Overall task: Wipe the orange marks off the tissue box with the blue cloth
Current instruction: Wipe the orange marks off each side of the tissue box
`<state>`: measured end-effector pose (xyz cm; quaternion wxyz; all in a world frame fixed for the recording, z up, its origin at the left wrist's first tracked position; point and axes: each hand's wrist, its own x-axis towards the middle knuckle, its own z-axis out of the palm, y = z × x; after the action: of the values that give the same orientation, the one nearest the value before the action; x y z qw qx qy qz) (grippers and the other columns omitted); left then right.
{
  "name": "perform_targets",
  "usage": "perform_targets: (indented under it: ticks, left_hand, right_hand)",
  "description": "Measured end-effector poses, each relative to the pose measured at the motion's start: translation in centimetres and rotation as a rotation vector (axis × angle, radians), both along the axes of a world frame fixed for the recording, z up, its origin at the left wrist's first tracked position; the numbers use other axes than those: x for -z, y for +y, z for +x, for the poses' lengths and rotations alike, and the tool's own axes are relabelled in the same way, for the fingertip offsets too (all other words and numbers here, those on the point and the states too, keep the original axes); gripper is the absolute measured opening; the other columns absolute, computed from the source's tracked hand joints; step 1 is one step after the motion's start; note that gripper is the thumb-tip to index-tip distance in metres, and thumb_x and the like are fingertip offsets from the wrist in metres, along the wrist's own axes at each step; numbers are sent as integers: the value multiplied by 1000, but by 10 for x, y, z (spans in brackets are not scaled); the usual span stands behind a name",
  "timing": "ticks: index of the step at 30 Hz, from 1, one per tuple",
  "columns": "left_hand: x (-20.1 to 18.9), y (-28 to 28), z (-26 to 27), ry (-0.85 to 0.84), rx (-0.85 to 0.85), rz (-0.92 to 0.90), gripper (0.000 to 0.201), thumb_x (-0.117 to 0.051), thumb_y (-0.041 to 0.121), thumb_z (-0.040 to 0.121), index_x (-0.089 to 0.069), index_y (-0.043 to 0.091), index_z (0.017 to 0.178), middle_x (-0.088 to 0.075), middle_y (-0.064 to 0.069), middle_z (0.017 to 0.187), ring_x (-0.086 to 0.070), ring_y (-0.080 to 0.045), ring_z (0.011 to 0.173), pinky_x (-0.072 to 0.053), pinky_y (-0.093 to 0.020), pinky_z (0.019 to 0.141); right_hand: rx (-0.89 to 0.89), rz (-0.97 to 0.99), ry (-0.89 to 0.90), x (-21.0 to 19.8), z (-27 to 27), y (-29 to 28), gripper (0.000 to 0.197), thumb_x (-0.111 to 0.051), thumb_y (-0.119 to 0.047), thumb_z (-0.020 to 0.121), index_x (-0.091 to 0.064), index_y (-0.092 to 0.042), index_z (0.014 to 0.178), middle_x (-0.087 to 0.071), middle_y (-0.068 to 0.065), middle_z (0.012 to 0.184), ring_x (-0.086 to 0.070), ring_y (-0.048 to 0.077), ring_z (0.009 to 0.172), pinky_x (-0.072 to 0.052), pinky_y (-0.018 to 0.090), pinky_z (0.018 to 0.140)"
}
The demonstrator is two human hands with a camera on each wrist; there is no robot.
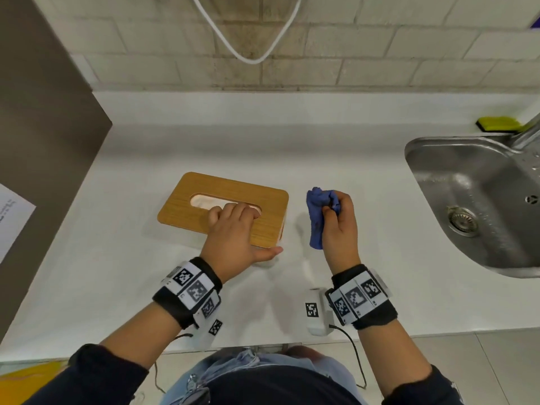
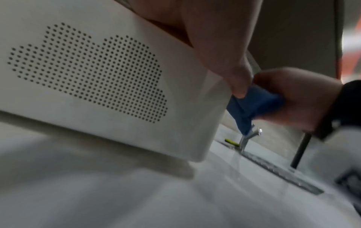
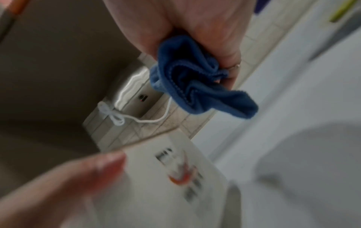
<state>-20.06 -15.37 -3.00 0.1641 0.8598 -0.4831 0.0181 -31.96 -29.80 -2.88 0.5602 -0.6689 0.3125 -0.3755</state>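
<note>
The tissue box [image 1: 204, 211], white with a wooden lid and an oval slot, lies on the white counter [image 1: 117, 273]. My left hand [image 1: 233, 229] grips it, fingers curled over the lid at the slot and thumb along the near side. A dotted cloud pattern on the tissue box [image 2: 87, 74] fills the left wrist view. Orange marks [image 3: 181, 177] smear the box's right end, blurred. To the right of the box, held off the counter, my right hand [image 1: 339, 220] grips the bunched blue cloth [image 1: 317, 217]. The blue cloth [image 3: 195, 86] is apart from the box.
A steel sink [image 1: 432, 159] with a faucet [image 1: 527, 131] is set in the counter at the right, a yellow-green sponge [image 1: 496, 124] behind it. A brown panel [image 1: 43, 112] with a paper sheet [image 1: 11, 220] stands at the left. A white cord [image 1: 248, 57] hangs on the tiled wall.
</note>
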Motion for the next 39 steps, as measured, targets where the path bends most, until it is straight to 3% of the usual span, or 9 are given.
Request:
perform_targets:
  ticks: [2, 5, 8, 10, 14, 19, 26, 33, 39]
  left_hand:
    - [-15, 11, 12, 72, -10, -141, 68, -49, 72, 62, -55, 21, 106, -59, 4, 110, -49, -19, 106, -17, -31, 84]
    - [-36, 29, 37, 215, -16, -344, 51, -46, 59, 68, -56, 26, 106, -56, 12, 114, -48, -17, 110, -16, -27, 85]
    - [-39, 46, 63, 454, 49, -469, 28, -47, 45, 70, -53, 48, 97, -55, 24, 108, -52, -18, 107, -32, -43, 96]
    - [-40, 53, 75, 566, 85, -519, 24, -46, 42, 71, -54, 51, 92, -58, 28, 98, -52, -4, 100, -40, -30, 92]
    - [-50, 58, 89, 710, 87, -555, 26, -41, 41, 70, -55, 32, 90, -56, 15, 94, -51, 6, 89, -37, -8, 78]
    - [-51, 66, 113, 842, 90, -545, 24, -43, 42, 70, -60, 38, 86, -65, 25, 88, -55, 8, 87, -40, -8, 80]
    - [-49, 66, 120, 812, 165, -432, 23, -48, 43, 67, -60, 42, 87, -58, 10, 98, -54, 5, 89, -40, -8, 76]
    - [-56, 54, 131, 908, 109, -521, 45, -45, 47, 63, -56, 13, 91, -57, 4, 87, -56, 9, 72, -41, -6, 68]
    - [-57, 56, 144, 948, 125, -494, 37, -46, 48, 67, -59, 20, 88, -70, 22, 74, -60, 6, 70, -44, -7, 64]
  right_hand:
    - [-45, -259, -25, -12, 4, 5, 27, -38, 3, 78, -55, -16, 87, -57, -5, 93, -59, 15, 97, -46, 26, 86]
    - [-146, -570, -102, -32, 18, 22, 30, -44, 9, 80, -62, -13, 91, -53, -15, 96, -49, -7, 103, -38, 13, 91]
    - [-212, -640, 0, -34, 41, 49, 28, -41, -13, 89, -56, -15, 112, -52, 4, 122, -40, 12, 112, -29, 16, 99]
    - [-228, -592, 27, -32, 57, 64, 32, -37, -17, 89, -54, -16, 116, -52, 10, 127, -38, 18, 114, -26, 14, 100]
    - [-193, -563, -21, -48, 84, 89, 35, -36, -14, 87, -59, -10, 114, -58, 10, 122, -40, 17, 110, -24, 14, 100]
    - [-428, -773, -54, -48, 93, 105, 33, -39, -12, 84, -61, -9, 108, -63, 12, 117, -45, 26, 108, -31, 32, 100]
    - [-648, -1226, -46, -20, 79, 63, 31, -51, -3, 82, -52, -18, 110, -47, 4, 121, -44, 30, 109, -37, 41, 95]
    - [-380, -879, -49, -44, 101, 90, 28, -44, -5, 80, -59, -14, 102, -58, 14, 112, -44, 28, 101, -32, 35, 94]
    - [-803, -1150, 10, -37, 86, 100, 27, -57, 6, 73, -68, -9, 93, -66, 12, 108, -50, 31, 98, -39, 40, 90]
